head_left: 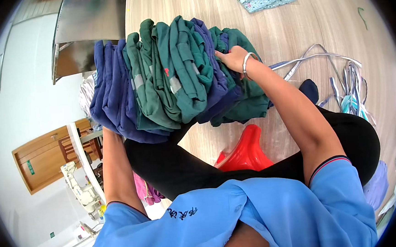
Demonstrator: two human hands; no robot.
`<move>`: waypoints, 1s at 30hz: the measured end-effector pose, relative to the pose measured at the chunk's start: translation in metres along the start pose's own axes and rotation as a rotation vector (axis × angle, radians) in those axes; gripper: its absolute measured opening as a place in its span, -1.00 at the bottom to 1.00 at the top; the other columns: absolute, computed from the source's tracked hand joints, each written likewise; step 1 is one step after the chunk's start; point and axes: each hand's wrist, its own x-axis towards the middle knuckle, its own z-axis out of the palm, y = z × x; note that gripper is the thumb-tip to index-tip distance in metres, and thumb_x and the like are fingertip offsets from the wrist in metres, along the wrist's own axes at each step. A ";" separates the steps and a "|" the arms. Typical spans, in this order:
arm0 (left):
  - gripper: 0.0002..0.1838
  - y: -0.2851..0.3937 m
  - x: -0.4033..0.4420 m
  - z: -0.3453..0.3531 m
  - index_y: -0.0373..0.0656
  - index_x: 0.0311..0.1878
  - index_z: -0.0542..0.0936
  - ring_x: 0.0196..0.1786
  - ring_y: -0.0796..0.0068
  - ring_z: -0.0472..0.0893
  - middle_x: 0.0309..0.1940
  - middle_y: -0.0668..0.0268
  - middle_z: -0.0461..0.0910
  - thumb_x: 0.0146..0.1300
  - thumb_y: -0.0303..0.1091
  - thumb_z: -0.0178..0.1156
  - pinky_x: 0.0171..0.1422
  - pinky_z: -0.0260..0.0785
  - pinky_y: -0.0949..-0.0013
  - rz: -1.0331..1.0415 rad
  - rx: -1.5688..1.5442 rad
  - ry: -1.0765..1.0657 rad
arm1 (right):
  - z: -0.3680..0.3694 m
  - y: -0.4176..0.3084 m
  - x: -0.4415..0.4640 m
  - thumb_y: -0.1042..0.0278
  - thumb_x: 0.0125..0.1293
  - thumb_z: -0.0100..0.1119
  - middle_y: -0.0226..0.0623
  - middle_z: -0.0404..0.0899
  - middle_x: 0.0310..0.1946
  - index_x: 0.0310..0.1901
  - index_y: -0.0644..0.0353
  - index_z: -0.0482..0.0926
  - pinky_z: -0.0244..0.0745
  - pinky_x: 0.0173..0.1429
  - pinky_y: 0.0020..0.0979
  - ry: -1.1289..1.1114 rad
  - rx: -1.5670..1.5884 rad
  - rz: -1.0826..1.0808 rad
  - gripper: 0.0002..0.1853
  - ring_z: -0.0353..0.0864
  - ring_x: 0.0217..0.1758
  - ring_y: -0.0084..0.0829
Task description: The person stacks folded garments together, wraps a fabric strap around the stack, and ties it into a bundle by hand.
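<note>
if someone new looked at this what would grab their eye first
Probably the thick row of folded blue and green garments, packed side by side across the upper middle of the view. Next might be the glossy red object, low in the middle between the black-clad legs. The silver bangle also stands out, just behind the right hand at the row's right part.

A sewing machine (pixel 84 194) stands near a door (pixel 43 155).

Wears a light-blue short-sleeved polo shirt (pixel 169 240) with a button placket (pixel 239 208), black Chinese characters (pixel 182 213) on the left front, and sleeves (pixel 337 180) trimmed in navy and red. Also wears plain black trousers (pixel 169 169) and a smooth silver wrist bangle (pixel 244 65)
</note>
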 end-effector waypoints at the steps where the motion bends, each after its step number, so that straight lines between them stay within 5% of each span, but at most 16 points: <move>1: -0.26 -0.001 0.002 -0.001 -0.27 0.36 0.20 0.25 0.22 0.36 0.23 0.02 0.33 0.19 -0.04 0.08 0.29 0.27 0.31 0.003 0.001 0.003 | -0.005 0.009 -0.003 -0.15 0.09 0.31 -0.06 0.54 0.00 0.16 0.35 0.38 0.53 0.02 -0.23 -0.106 0.288 0.083 -0.22 0.62 -0.08 -0.29; 5: -0.22 -0.002 0.011 -0.007 -0.27 0.36 0.19 0.26 0.19 0.36 0.22 -0.01 0.33 0.16 0.00 0.09 0.30 0.26 0.30 0.017 0.005 0.015 | 0.010 0.037 0.028 -0.33 0.11 0.18 -0.21 0.47 0.15 0.26 0.16 0.33 0.34 0.26 -0.26 -0.277 0.629 0.025 -0.16 0.44 0.19 -0.31; 10: -0.18 -0.005 0.016 -0.011 -0.26 0.36 0.19 0.26 0.15 0.36 0.22 -0.03 0.33 0.13 0.06 0.11 0.30 0.25 0.28 0.024 0.013 0.038 | 0.020 0.012 0.007 -0.44 0.19 -0.07 -0.20 0.43 0.19 0.31 0.08 0.28 0.38 0.23 -0.26 -0.190 0.278 0.079 -0.16 0.47 0.17 -0.30; 13: -0.15 -0.003 0.010 -0.014 -0.26 0.36 0.19 0.26 0.13 0.36 0.22 -0.05 0.33 0.11 0.09 0.12 0.30 0.25 0.26 0.033 0.028 0.053 | 0.028 -0.010 -0.019 -0.35 0.26 -0.07 -0.25 0.45 0.18 0.30 0.09 0.29 0.40 0.23 -0.31 -0.470 0.566 0.050 -0.24 0.48 0.16 -0.33; 18: -0.11 0.025 -0.016 -0.012 -0.26 0.37 0.18 0.27 0.09 0.36 0.22 -0.08 0.33 0.07 0.15 0.14 0.31 0.24 0.24 0.069 0.109 0.080 | 0.038 -0.016 -0.018 -0.28 0.27 -0.01 -0.27 0.47 0.14 0.28 0.12 0.31 0.41 0.21 -0.30 -0.322 0.418 -0.078 -0.28 0.49 0.14 -0.37; 29: 0.00 0.156 -0.078 0.062 -0.24 0.37 0.18 0.27 0.00 0.35 0.21 -0.14 0.33 0.00 0.27 0.17 0.32 0.22 0.20 0.352 0.557 0.146 | 0.008 -0.053 -0.083 0.03 0.36 -0.01 -0.26 0.60 -0.03 0.10 0.20 0.48 0.55 0.08 -0.28 -0.642 0.703 -0.366 -0.56 0.63 -0.06 -0.38; 30: 0.00 0.164 -0.077 0.076 -0.24 0.37 0.17 0.27 0.00 0.35 0.21 -0.15 0.33 -0.01 0.28 0.18 0.32 0.22 0.19 0.385 0.613 0.146 | -0.004 -0.050 -0.084 -0.02 0.30 0.10 -0.29 0.63 -0.09 0.05 0.17 0.52 0.55 0.03 -0.32 -0.681 0.705 -0.303 -0.55 0.65 -0.14 -0.40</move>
